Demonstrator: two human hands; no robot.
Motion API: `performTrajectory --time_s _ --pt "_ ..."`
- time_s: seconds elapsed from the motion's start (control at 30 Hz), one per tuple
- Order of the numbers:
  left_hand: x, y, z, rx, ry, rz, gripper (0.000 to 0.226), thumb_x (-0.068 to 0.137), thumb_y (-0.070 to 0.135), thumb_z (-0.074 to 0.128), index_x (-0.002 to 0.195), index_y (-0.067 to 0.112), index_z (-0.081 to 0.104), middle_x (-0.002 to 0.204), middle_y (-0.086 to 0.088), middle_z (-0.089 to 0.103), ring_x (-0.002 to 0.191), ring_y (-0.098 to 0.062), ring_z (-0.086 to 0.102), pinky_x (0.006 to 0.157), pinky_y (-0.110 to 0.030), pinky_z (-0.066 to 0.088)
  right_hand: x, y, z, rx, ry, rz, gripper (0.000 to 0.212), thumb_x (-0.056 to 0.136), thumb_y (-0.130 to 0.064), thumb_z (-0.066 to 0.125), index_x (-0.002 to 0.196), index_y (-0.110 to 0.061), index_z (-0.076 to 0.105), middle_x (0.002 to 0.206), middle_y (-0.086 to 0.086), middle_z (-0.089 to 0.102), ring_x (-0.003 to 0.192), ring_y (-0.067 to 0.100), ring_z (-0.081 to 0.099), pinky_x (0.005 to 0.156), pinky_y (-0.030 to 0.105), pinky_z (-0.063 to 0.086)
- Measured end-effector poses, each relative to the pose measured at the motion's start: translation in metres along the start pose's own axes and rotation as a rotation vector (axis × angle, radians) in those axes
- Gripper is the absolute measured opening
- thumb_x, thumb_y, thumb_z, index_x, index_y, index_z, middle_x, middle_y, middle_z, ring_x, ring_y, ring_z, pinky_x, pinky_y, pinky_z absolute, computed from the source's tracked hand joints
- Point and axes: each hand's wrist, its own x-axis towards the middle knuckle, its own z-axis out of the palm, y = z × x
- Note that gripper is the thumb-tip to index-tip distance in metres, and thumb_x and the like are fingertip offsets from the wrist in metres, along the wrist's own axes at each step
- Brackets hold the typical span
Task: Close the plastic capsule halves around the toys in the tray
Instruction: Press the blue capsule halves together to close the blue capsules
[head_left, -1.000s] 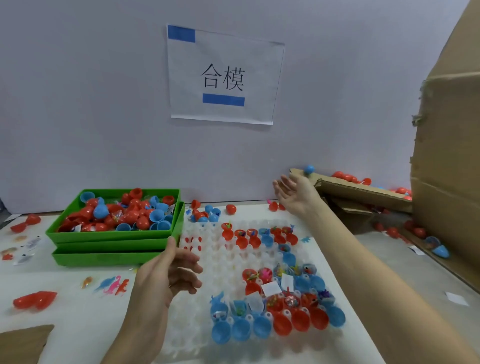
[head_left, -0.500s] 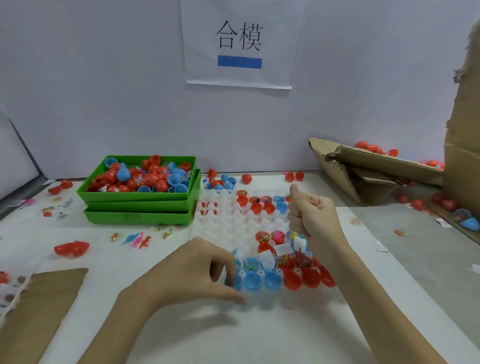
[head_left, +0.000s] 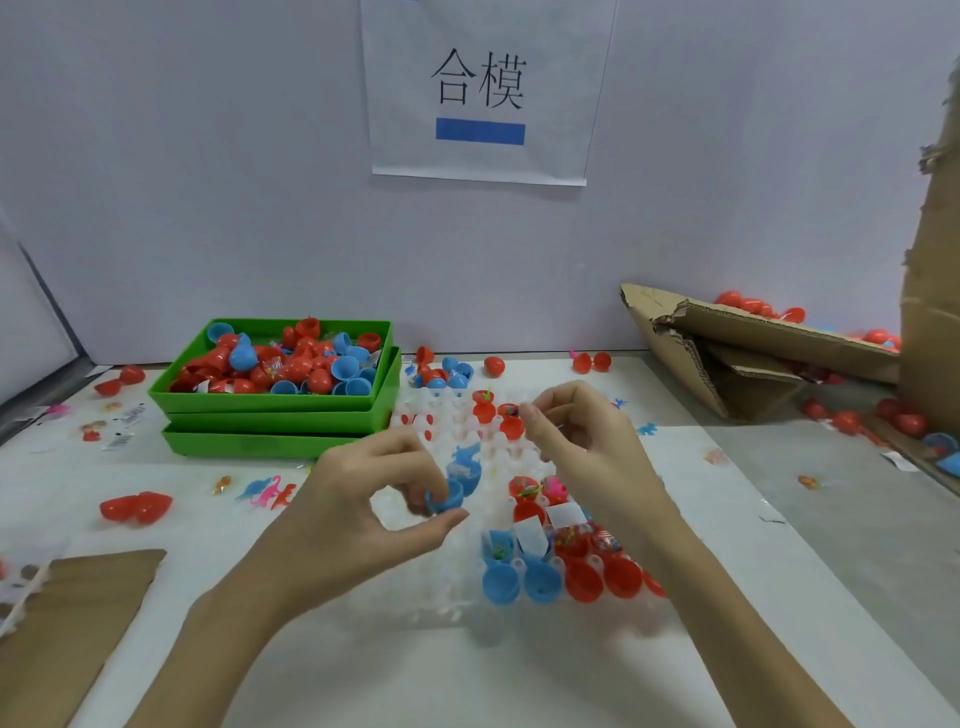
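Observation:
A clear plastic tray (head_left: 457, 608) lies on the table in front of me, holding open blue capsule halves (head_left: 519, 579) and red capsule halves (head_left: 597, 577) with small toys and paper slips inside. My left hand (head_left: 363, 514) pinches an open blue capsule (head_left: 451, 493) between thumb and fingers, lifted just above the tray's left part. My right hand (head_left: 587, 447) hovers over the tray's middle with fingers curled; I cannot see anything held in it. More red halves (head_left: 493, 415) sit in the tray's far rows.
Stacked green bins (head_left: 280, 405) full of red and blue capsule halves stand at the back left. Torn cardboard boxes (head_left: 737, 358) with red capsules lie at the right. Loose toys (head_left: 265, 493), a red capsule (head_left: 136, 508) and a cardboard sheet (head_left: 67, 623) lie on the left.
My left hand has lifted a blue capsule out of the tray's near row. My right hand came back from the cardboard box and now hovers over the tray's middle.

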Motion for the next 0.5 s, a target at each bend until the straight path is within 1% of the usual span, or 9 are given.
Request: performTrajectory --time_s 0.07,0.13,0.17,0.2,0.27,0.3,0.4,0.47,0.5 --pt "0.002 0.001 0.001 -0.003 0.08 0.004 0.014 0.082 0.03 0.084 0.084 0.023 0.072 0.088 0.014 0.061 0.083 -0.012 0.067 0.073 -0.014 0.052 0.0 0.001 -0.003 -0.01 -0.16 0.017 0.033 0.094 -0.049 0.06 0.121 -0.031 0.059 0.11 -0.011 0.07 0.094 0.001 0.069 0.073 0.016 0.058" --pt "0.003 0.0 0.002 -0.012 0.141 -0.009 0.017 0.082 0.032 0.083 0.087 0.018 0.074 0.092 0.011 0.062 0.087 -0.012 0.068 0.076 -0.018 0.056 -0.001 0.001 -0.004 0.013 -0.345 0.052 0.047 0.096 -0.047 0.06 0.14 -0.033 0.052 0.127 -0.013 0.067 0.101 0.002 0.071 0.079 0.02 0.06" --pt "0.003 0.0 0.003 -0.027 0.156 -0.023 0.019 0.082 0.032 0.082 0.087 0.016 0.074 0.093 0.009 0.062 0.089 -0.014 0.068 0.078 -0.021 0.057 -0.003 0.001 -0.004 0.052 -0.41 0.06 0.049 0.098 -0.043 0.061 0.144 -0.034 0.049 0.131 -0.015 0.065 0.103 0.002 0.071 0.081 0.02 0.06" --pt "0.004 -0.001 0.003 -0.041 0.162 -0.033 0.019 0.082 0.032 0.082 0.088 0.016 0.074 0.095 0.007 0.061 0.091 -0.015 0.069 0.08 -0.022 0.058 -0.005 0.001 -0.002 0.112 -0.447 0.057 0.047 0.098 -0.038 0.063 0.143 -0.036 0.05 0.131 -0.017 0.064 0.104 0.003 0.071 0.081 0.019 0.059" --pt "0.004 -0.002 0.004 -0.072 0.164 -0.05 0.02 0.081 0.031 0.083 0.089 0.016 0.074 0.099 0.006 0.06 0.095 -0.018 0.068 0.082 -0.023 0.059 -0.009 -0.001 0.002 0.242 -0.45 0.038 0.036 0.098 -0.027 0.067 0.129 -0.042 0.057 0.122 -0.02 0.069 0.105 0.005 0.072 0.079 0.019 0.059" --pt "0.004 -0.003 0.005 -0.094 0.163 -0.061 0.019 0.081 0.03 0.083 0.09 0.016 0.074 0.101 0.006 0.059 0.097 -0.019 0.068 0.084 -0.023 0.059 -0.01 -0.002 0.005 0.276 -0.431 0.024 0.033 0.097 -0.023 0.068 0.123 -0.042 0.059 0.118 -0.018 0.072 0.104 0.007 0.073 0.079 0.02 0.059" --pt "0.004 -0.006 0.008 -0.201 0.174 -0.138 0.021 0.08 0.022 0.084 0.097 0.019 0.072 0.103 0.008 0.064 0.103 -0.021 0.069 0.088 -0.023 0.059 -0.01 -0.003 0.01 0.261 -0.338 -0.05 0.028 0.097 -0.016 0.068 0.122 -0.027 0.064 0.113 -0.005 0.076 0.098 0.015 0.076 0.079 0.027 0.062" --pt "0.004 -0.006 0.01 -0.385 0.21 -0.262 0.033 0.078 0.019 0.086 0.106 0.021 0.068 0.103 0.005 0.071 0.101 -0.019 0.072 0.087 -0.022 0.058 -0.008 -0.002 0.01 0.259 -0.298 -0.08 0.028 0.096 -0.013 0.069 0.123 -0.019 0.064 0.108 -0.002 0.078 0.095 0.016 0.076 0.077 0.026 0.061" --pt "0.005 -0.006 0.012 -0.475 0.244 -0.327 0.039 0.076 0.02 0.087 0.109 0.023 0.067 0.105 0.004 0.074 0.101 -0.017 0.073 0.086 -0.02 0.058 -0.008 -0.001 0.009 0.252 -0.283 -0.095 0.028 0.096 -0.012 0.07 0.123 -0.018 0.065 0.106 -0.003 0.078 0.094 0.016 0.077 0.076 0.025 0.061"
